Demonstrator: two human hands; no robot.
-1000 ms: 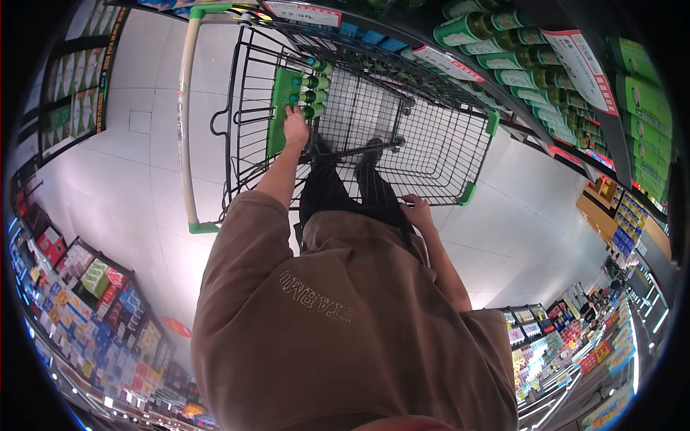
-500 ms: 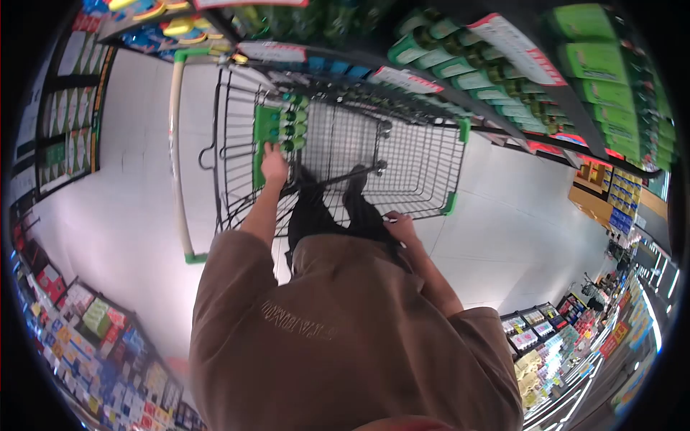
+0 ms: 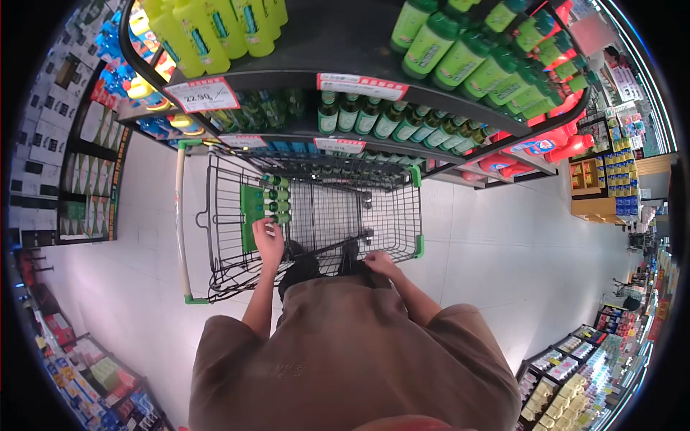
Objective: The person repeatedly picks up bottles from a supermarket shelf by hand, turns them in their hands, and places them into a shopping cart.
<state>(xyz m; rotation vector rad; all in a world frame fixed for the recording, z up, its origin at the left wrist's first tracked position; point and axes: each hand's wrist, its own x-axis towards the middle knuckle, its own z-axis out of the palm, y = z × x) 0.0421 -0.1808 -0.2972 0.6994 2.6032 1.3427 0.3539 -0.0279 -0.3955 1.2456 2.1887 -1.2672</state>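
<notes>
Inside a black wire shopping cart (image 3: 392, 215) with green corners, several green bottles (image 3: 275, 195) lie side by side against the green panel (image 3: 249, 215). My left hand (image 3: 268, 243) is at the lower end of this row, fingers loosely bent and apart, holding nothing visible. The nearest bottle is close to its fingertips; whether they touch is unclear. My right hand (image 3: 381, 264) is at the cart's near side, beside my dark trousers, its fingers curled together. What they hold, if anything, is hidden.
Beyond the cart, a shelf (image 3: 302, 68) holds yellow-green bottles (image 3: 205, 36), green bottles (image 3: 460, 61) and price tags (image 3: 363, 86). Red bottles (image 3: 553, 144) stand at its right end. The cart's pale handle (image 3: 179, 223) is at left. Stacked goods (image 3: 86, 165) line the far left.
The view has tilted up, so more of the shelf shows and the cart sits lower. My left hand remains by the bottles, its fingers now looser. My right hand stays near the cart's near side.
</notes>
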